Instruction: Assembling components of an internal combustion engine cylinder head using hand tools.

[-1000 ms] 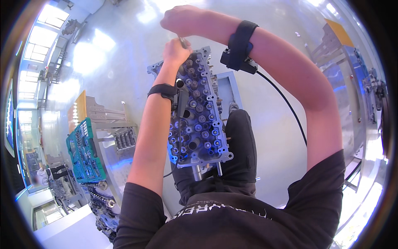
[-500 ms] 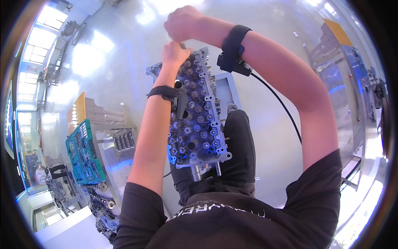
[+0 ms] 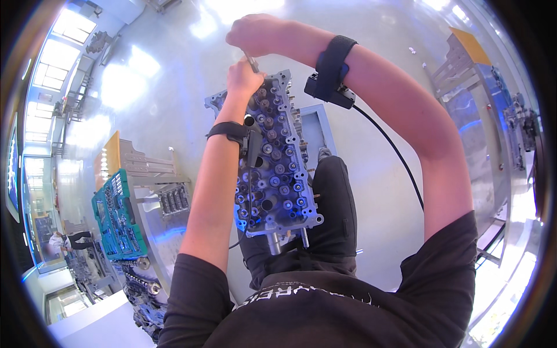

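A grey metal engine cylinder head [image 3: 284, 222] stands before me, its face full of round valve springs and bolt holes. At its far end my left hand [image 3: 245, 78] is closed around a slim metal rod-shaped tool [image 3: 251, 61]. Just beyond and above it, my right hand [image 3: 255, 35] is closed in a fist at the upper end of the same tool. The tool leans between the two hands; its lower end is hidden behind my left hand. My left forearm covers part of the head's left side.
On the left, a teal socket-set case [image 3: 120, 217] lies open on a metal bench, near a small metal block [image 3: 173, 199]. Camshaft-like parts [image 3: 145, 284] sit below it. A blue-grey tray [image 3: 318, 130] is right of the cylinder head. A cable [image 3: 394, 145] trails from my right wrist.
My right hand has shifted slightly left and nearer, and its wrist has turned a little. More of the metal tool shows between my hands. My left hand has barely moved.
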A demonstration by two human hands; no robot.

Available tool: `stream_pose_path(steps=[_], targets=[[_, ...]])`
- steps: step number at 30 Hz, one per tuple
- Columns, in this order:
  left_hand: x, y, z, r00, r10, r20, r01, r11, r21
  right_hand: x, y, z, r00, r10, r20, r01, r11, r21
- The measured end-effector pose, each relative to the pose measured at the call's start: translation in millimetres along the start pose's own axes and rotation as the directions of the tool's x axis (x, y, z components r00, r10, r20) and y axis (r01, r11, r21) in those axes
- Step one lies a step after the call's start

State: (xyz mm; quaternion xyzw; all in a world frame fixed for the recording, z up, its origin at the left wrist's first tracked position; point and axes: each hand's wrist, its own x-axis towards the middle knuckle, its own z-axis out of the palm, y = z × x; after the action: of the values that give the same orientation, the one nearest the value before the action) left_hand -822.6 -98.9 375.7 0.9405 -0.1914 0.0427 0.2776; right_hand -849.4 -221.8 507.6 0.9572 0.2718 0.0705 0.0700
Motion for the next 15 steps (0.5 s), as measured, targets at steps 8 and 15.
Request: stream_pose_path(steps=[8, 15], targets=[[-1, -4, 1, 1.0, 0.014, -0.028, -0.014, 1.0, 0.014, 6, -3, 2, 0.996, -0.061, -0.061, 0.059, 0.998, -0.033], [-1, 3, -4, 0.999, -0.04, 0.022, 0.038, 0.996, 0.081, 8, -9, 4, 0.99, 0.101, 0.097, -0.098, 0.994, -0.038]])
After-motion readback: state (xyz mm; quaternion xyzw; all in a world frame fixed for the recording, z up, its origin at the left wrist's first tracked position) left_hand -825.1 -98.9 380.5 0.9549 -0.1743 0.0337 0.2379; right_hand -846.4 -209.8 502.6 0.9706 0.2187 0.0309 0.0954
